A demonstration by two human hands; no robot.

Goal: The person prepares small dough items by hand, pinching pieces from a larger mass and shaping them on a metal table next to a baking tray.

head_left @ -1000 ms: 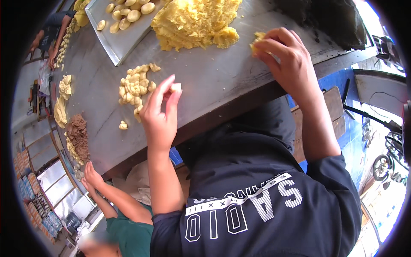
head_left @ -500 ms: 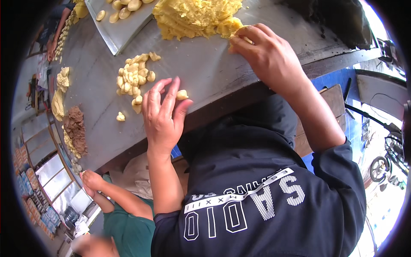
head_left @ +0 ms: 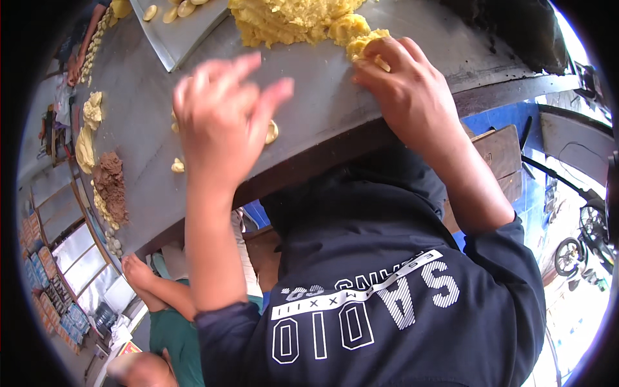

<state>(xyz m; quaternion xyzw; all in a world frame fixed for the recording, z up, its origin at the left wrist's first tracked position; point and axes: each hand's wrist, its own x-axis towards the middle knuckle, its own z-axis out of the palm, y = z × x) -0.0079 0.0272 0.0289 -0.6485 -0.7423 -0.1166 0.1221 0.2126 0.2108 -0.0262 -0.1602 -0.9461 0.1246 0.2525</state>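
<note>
A big lumpy mound of yellow paste (head_left: pixel 284 22) lies on the metal table at the far side, and a tongue of it reaches toward my right hand (head_left: pixel 412 90). The fingertips of that hand pinch a bit of the yellow paste at the tongue's end. My left hand (head_left: pixel 222 122), blurred by motion, hovers over the table with fingers apart and nothing visible in it. It hides most of a pile of small pale dough pieces. One flattened dough piece (head_left: pixel 272 132) shows beside its thumb, and a small dough lump (head_left: pixel 178 166) lies by its wrist.
A metal tray (head_left: pixel 171 55) with several smooth yellow pieces stands at the far left. Along the table's left side lie brown paste (head_left: pixel 111 187) and pale dough (head_left: pixel 85 148). A co-worker in a green shirt (head_left: pixel 174 329) sits at the lower left. A black plastic bag (head_left: pixel 516 32) is at the far right.
My left hand has lifted and moved left and farther over the table, now covering the small dough pile. The right hand has shifted slightly right, and paste at its fingers has spread from the mound.
</note>
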